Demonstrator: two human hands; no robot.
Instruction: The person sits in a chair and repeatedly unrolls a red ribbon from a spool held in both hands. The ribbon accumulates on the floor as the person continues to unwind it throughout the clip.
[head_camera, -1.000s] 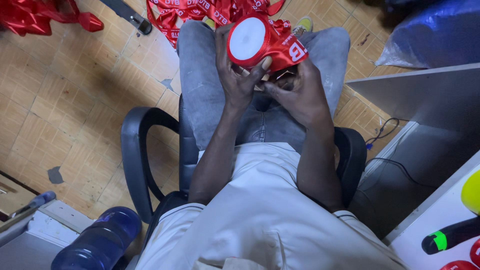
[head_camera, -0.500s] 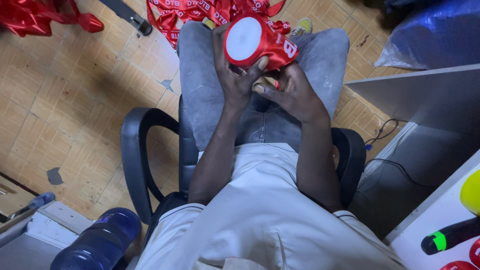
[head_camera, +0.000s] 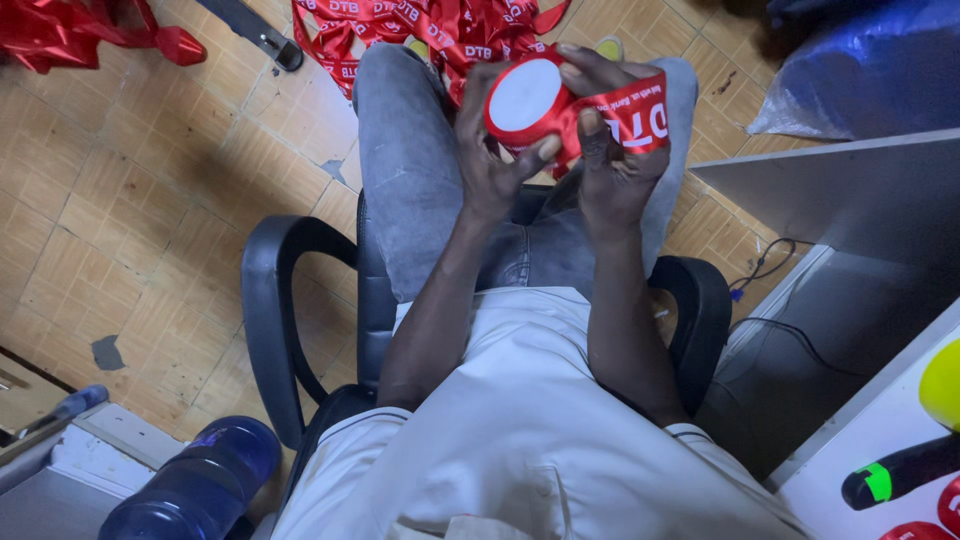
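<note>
As we sit over our lap, left hand (head_camera: 492, 165) grips ribbon roll (head_camera: 527, 97) | right hand (head_camera: 612, 160) pinches its loose ribbon end (head_camera: 632, 110) beside the roll | step: winding, we judge | next wrap needs tension.

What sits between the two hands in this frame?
In the head view, a red ribbon roll with a white face sits between left hand and right hand.

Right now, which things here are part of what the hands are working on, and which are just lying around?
In hand:
left hand on the ribbon roll
right hand holding the printed red ribbon end
red ribbon pile on the floor ahead

Lying about:
blue water bottle
crumpled red ribbon, top left
blue plastic bag
black marker
</note>
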